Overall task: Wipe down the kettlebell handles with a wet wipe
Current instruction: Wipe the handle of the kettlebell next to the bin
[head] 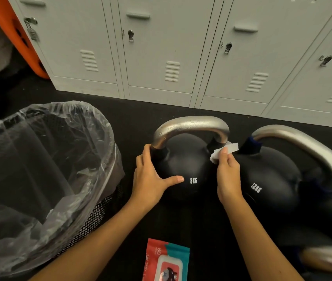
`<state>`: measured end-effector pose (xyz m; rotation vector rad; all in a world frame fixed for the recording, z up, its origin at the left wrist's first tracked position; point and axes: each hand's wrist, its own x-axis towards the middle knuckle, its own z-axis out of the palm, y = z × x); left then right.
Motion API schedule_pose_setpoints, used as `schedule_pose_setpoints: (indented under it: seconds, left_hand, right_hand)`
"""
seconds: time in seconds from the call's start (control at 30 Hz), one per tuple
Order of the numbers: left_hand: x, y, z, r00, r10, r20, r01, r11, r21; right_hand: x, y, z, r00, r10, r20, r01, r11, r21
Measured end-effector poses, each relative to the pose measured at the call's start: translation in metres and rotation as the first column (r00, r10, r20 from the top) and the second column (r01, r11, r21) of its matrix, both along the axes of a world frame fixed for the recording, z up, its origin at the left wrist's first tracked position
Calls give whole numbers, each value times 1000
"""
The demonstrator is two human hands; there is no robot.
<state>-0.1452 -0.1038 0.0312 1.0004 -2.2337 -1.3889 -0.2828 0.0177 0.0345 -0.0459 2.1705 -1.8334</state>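
Observation:
A black 8 kg kettlebell (187, 169) stands on the dark floor at the centre, with a silver handle (189, 124) arching over it. My left hand (151, 175) rests against the bell's left side, fingers at the base of the handle's left leg, thumb spread across the front. My right hand (226, 175) pinches a white wet wipe (221, 152) beside the foot of the handle's right leg. To the right stands a black 12 kg kettlebell (270, 179) with its own silver handle (302, 147).
A black mesh bin (92, 220) lined with a clear plastic bag (45, 159) stands at the left. A red and teal pack of wet wipes (167, 260) lies on the floor near me. Grey lockers (161, 47) run along the back. Another silver handle (327, 260) shows at bottom right.

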Motion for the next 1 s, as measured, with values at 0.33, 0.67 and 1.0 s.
schedule_pose_setpoints:
  seconds: [0.33,0.67,1.0]
  left_hand:
    - [0,-3,-8,1000,8,-24,-7,999,31]
    - [0,-1,-9,1000,5,-13,-4,1000,29]
    - [-1,-2,-13,1000,15,-14,-15,1000,24]
  right_hand:
    - [-21,-31,93,977,176,-123,-151,970,190]
    - [-27,-32,118,816,535,-219,-334,745,577]
    - [-37,-44,134,681,719,-135,-377,503,778]
